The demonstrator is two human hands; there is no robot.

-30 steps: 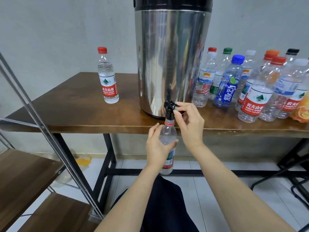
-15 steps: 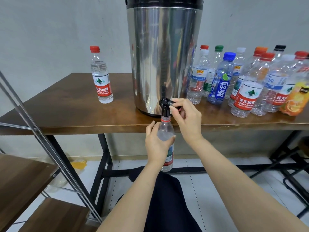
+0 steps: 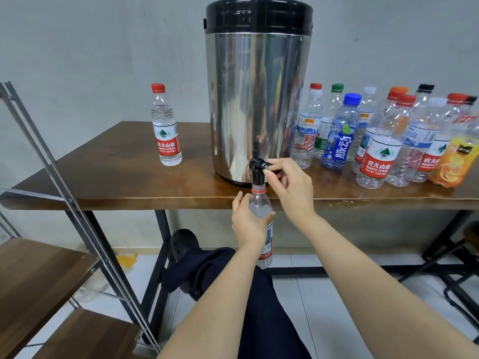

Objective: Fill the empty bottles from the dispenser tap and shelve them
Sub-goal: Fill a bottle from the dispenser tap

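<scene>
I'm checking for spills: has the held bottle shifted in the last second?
No. The bottle, gripped by the left hand, still has its neck directly under the tap, just as before.

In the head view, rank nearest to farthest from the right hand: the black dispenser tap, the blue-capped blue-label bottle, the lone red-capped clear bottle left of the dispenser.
1. Black dispenser tap: pinched by the right hand.
2. Blue-capped blue-label bottle: behind it, to the right.
3. Lone red-capped clear bottle: farthest, left beyond the steel dispenser.
</scene>
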